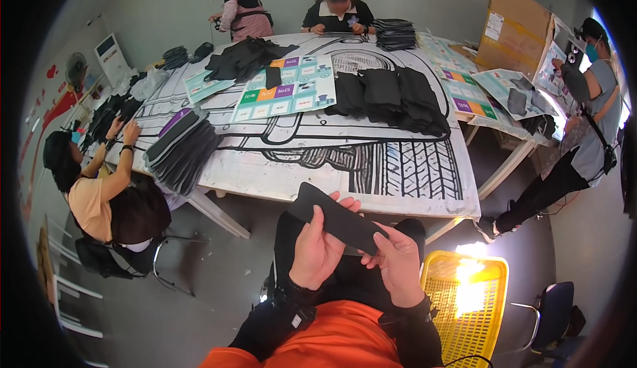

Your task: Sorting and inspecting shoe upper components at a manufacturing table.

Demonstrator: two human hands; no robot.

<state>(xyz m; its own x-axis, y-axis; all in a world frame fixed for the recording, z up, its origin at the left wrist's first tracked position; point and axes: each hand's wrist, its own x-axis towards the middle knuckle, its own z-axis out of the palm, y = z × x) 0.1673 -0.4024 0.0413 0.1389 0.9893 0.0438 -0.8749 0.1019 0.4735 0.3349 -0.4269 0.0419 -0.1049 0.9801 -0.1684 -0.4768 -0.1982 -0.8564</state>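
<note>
Above my lap I hold a flat black sock (346, 225), tilted with its rounded end up to the left. My left hand (314, 250) grips it near that end, thumb on top and fingers behind. At the lower right end, my right hand (397, 260) pinches it between thumb and fingers. Past my hands, the white table (298, 189) carries black socks (391, 99) laid in overlapping bundles. A fanned stack of dark socks (182, 150) lies at its left edge, and a loose heap of black socks (245, 58) lies farther back.
A yellow plastic basket (494, 302) stands by my right side. Printed sheets (308, 93) and a cardboard box (514, 30) lie farther off. Co-workers are at the left (99, 195), far side (338, 13), back left (242, 10) and right (594, 83). A dark chair (556, 308) stands lower right.
</note>
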